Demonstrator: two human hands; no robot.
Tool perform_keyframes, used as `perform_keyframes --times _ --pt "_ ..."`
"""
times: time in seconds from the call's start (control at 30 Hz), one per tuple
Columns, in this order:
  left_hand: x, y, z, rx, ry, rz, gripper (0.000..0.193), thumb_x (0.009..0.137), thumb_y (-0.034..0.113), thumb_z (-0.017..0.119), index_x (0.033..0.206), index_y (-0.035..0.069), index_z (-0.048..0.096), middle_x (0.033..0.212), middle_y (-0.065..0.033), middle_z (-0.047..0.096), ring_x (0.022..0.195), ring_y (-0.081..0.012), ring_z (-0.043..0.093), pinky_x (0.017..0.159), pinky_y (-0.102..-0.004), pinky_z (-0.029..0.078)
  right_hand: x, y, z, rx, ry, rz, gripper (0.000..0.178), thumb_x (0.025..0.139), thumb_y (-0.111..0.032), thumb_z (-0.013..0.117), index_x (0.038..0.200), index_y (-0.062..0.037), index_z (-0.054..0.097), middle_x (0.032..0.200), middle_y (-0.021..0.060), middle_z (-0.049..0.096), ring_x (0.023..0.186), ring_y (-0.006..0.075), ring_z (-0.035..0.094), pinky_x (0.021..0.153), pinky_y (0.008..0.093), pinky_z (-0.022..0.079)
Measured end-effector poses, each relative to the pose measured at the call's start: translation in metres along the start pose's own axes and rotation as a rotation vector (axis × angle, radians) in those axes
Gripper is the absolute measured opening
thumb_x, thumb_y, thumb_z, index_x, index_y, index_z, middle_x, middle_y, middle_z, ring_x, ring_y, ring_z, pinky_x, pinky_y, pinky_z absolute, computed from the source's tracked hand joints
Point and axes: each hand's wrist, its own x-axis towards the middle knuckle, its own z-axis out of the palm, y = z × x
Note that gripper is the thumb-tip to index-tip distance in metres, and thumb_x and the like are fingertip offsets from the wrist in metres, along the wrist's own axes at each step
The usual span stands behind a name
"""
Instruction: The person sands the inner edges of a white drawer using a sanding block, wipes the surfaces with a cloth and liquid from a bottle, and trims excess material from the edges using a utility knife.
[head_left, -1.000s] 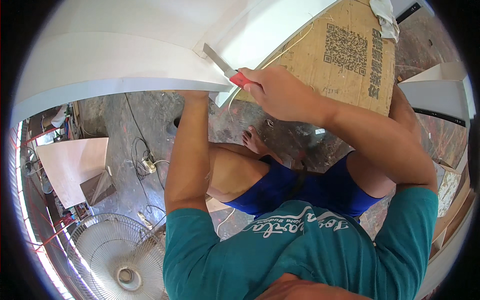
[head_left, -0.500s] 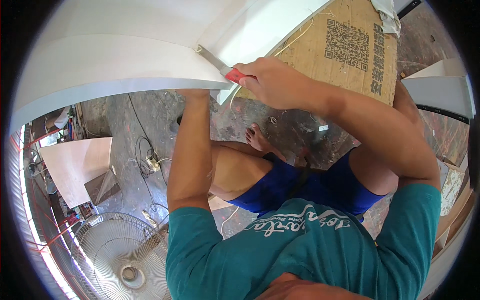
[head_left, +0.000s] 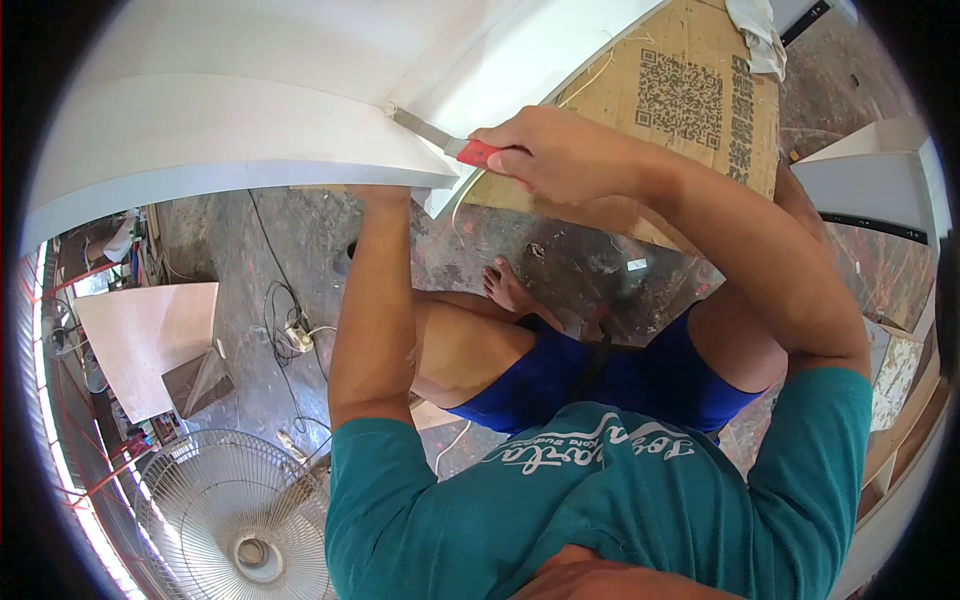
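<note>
My right hand (head_left: 550, 150) is closed round a flat-bladed tool with a red handle (head_left: 477, 153). Its grey metal blade reaches left across a white panel (head_left: 240, 125), the tip at an inner corner where a small pale bit of material shows. An adjoining white panel (head_left: 510, 60) meets it there. My left hand (head_left: 383, 195) goes under the front edge of the white panel; only the wrist end shows, the fingers hidden behind the board. A thin pale strip (head_left: 457, 205) dangles from the panel's end near my right hand.
A printed cardboard sheet (head_left: 620, 120) lies beyond my right arm, a white cloth (head_left: 757, 35) at its far corner. To the left are a wire fan (head_left: 235, 500), a pale wooden board (head_left: 150, 340) and a power strip (head_left: 298, 337) with tangled cords. White drawer-like pieces (head_left: 880, 185) stand right.
The blade lies slightly flatter, its tip still by the inner corner. My right hand keeps its grip. The whole view has shifted a little; my left arm stays under the panel.
</note>
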Motion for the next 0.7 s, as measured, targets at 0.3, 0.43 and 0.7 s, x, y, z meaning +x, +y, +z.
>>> perform_keyframes --times 0.3,0.43,0.7 --pt "-0.004 0.018 0.007 -0.105 0.094 -0.05 0.047 0.093 0.035 0.069 0.126 0.002 0.066 0.123 -0.0188 0.069 0.11 -0.0366 0.068 0.095 -0.0504 0.055 -0.006 -0.016 -0.022 0.538 0.032 0.428 0.039 0.105 -0.027 0.051 0.126 0.0035 0.062 0.073 0.0032 0.059 0.054 0.0122 0.059 0.052 0.0315 0.049" --pt "-0.003 0.019 0.004 -0.014 0.062 0.01 0.048 0.092 0.038 0.071 0.126 0.004 0.067 0.124 -0.0207 0.068 0.112 -0.0389 0.067 0.095 -0.0537 0.054 -0.011 -0.002 -0.012 0.444 0.029 0.472 0.042 0.107 -0.031 0.044 0.117 0.0052 0.063 0.069 0.0042 0.057 0.049 0.0146 0.058 0.05 0.0321 0.049" --pt "-0.007 0.018 0.01 -0.177 0.081 -0.136 0.05 0.093 0.039 0.07 0.128 0.003 0.065 0.124 -0.0204 0.067 0.109 -0.0371 0.066 0.095 -0.0486 0.054 -0.009 0.007 -0.009 -0.22 0.118 0.227 0.045 0.108 -0.029 0.037 0.089 0.004 0.06 0.061 0.0146 0.055 0.047 0.0269 0.059 0.056 0.0424 0.051"
